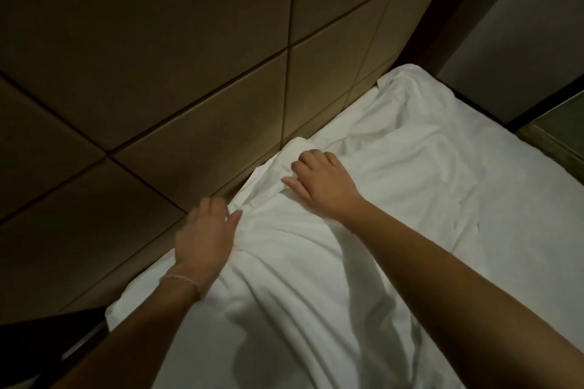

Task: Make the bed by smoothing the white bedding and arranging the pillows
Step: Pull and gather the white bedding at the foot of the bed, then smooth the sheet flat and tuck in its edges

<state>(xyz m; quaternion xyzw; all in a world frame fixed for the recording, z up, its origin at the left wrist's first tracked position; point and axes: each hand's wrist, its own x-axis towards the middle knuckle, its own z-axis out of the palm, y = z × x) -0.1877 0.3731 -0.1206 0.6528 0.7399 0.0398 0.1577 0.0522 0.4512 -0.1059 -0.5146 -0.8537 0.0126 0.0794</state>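
Note:
White bedding [410, 186] covers the bed, wrinkled, with a raised fold [278, 164] bunched against the padded headboard. My right hand [322, 183] lies on that fold, fingers bent down into the cloth near its top edge. My left hand [205, 237], blurred, rests flat at the bedding's edge beside the headboard, thumb spread toward the fold. A thin bracelet circles my left wrist. No pillow can be made out apart from the bedding.
A tan padded headboard [158, 73] with stitched square panels fills the upper left. A dark wooden post [458, 3] and a grey wall stand at the upper right. A dark bedside surface [47, 344] sits at the lower left.

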